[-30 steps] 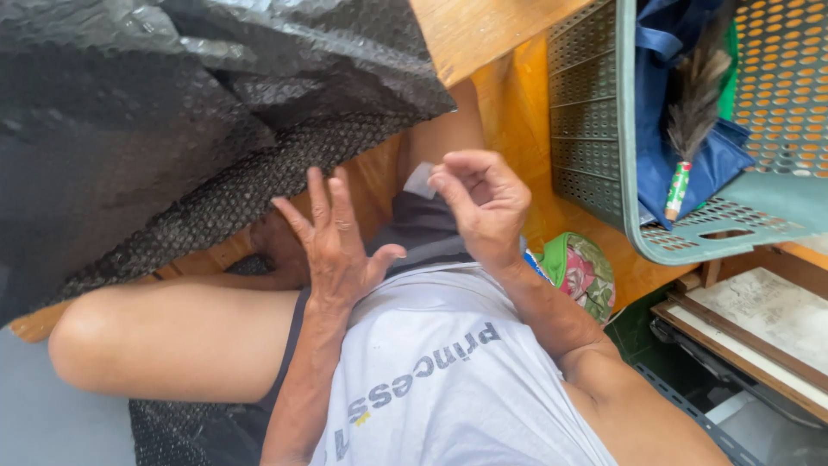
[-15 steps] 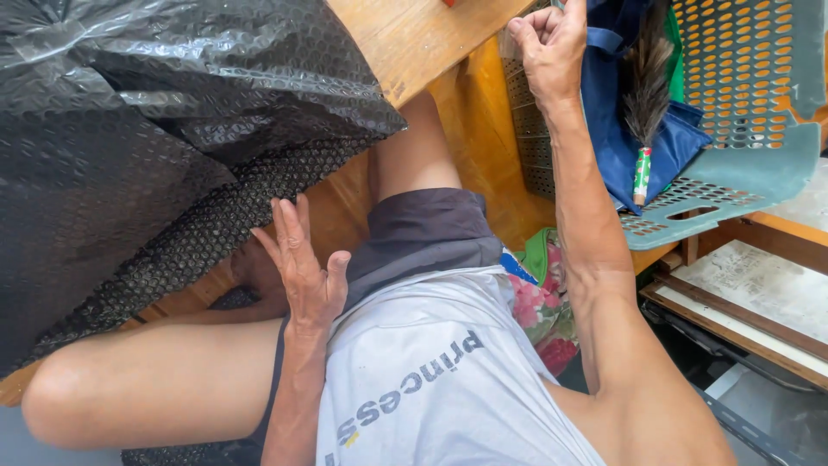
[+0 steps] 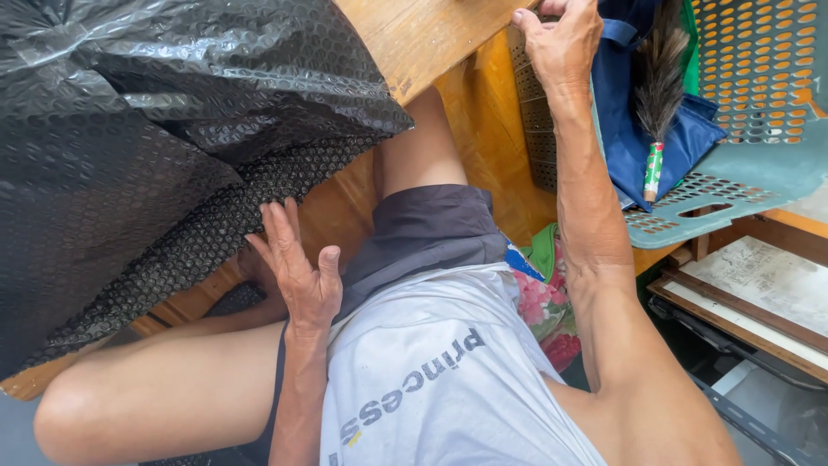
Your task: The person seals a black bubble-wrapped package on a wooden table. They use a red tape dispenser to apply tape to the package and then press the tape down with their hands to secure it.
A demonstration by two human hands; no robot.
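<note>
I sit with bare legs under a wooden table [image 3: 423, 39]. My left hand [image 3: 297, 267] rests flat on my lap, fingers spread, next to the hanging edge of a black bubble-wrap sheet [image 3: 147, 147] that covers the table's left part. My right hand [image 3: 565, 39] is raised to the top of the view, at the rim of a teal plastic crate [image 3: 733, 185] beside the table edge. Its fingers curl, and whether they pinch anything is hidden. A blue cloth bag [image 3: 638, 112] and a dark feather duster [image 3: 660, 86] lie in the crate.
A flowered cloth [image 3: 543, 302] lies beside my hip. Flat framed boards [image 3: 759, 285] are stacked low on the right, under the crate. The orange-brown table side [image 3: 492, 138] stands close behind my knee.
My right hand has gone from in front of my chest up to the crate's rim. My left hand has settled lower on my lap. The view has shifted a little to the left.
</note>
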